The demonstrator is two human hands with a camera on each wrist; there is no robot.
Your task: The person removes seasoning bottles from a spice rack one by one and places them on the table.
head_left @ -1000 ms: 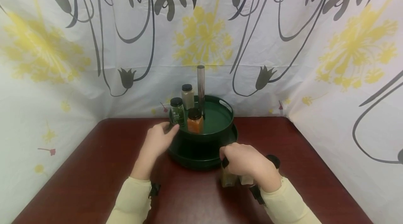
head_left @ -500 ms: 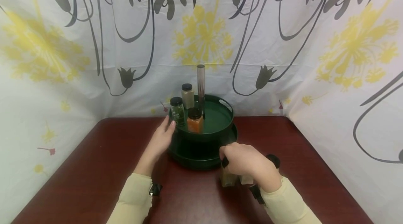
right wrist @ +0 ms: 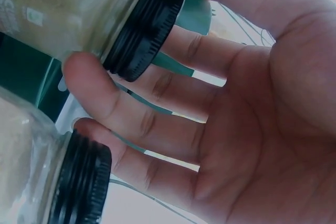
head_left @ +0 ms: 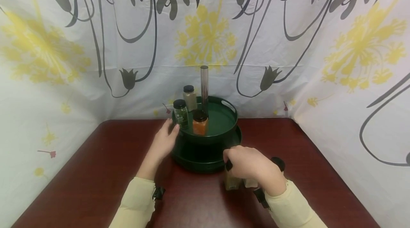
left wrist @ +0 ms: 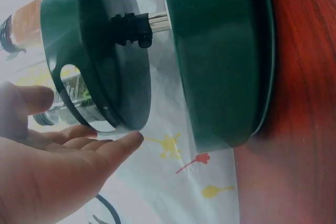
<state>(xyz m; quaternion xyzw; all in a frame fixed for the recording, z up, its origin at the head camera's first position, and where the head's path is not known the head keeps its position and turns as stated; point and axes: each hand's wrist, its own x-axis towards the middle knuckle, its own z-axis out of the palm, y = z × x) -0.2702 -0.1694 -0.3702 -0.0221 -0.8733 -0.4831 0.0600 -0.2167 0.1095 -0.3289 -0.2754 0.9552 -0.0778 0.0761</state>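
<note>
A two-tier green turntable tray (head_left: 221, 133) stands on the table, a metal post rising from its middle. My left hand (head_left: 161, 142) lies at the left rim of the upper tier, fingers straight, beside the cut-out handle (left wrist: 62, 80) in the left wrist view. Up there stand a green-filled spice jar (head_left: 181, 117), an orange-filled spice jar (head_left: 200, 127) and a pale spice jar (head_left: 190, 100). With curled fingers my right hand (head_left: 245, 162) grips the black-lidded top of a yellowish spice jar (right wrist: 58, 19) at the tray's front right. The right hand partly hides it.
Close by the gripped jar is a paler spice jar (head_left: 251, 183), partly behind the right hand. Another black lid (head_left: 278, 164) shows beyond the right wrist. The dark red table (head_left: 105, 171) meets a patterned cloth (head_left: 205, 36) at the back and sides.
The left hand's fingers have straightened along the upper rim. The upper tier has turned slightly: the orange jar shifts right, the pale back jar left. My right hand keeps its place.
</note>
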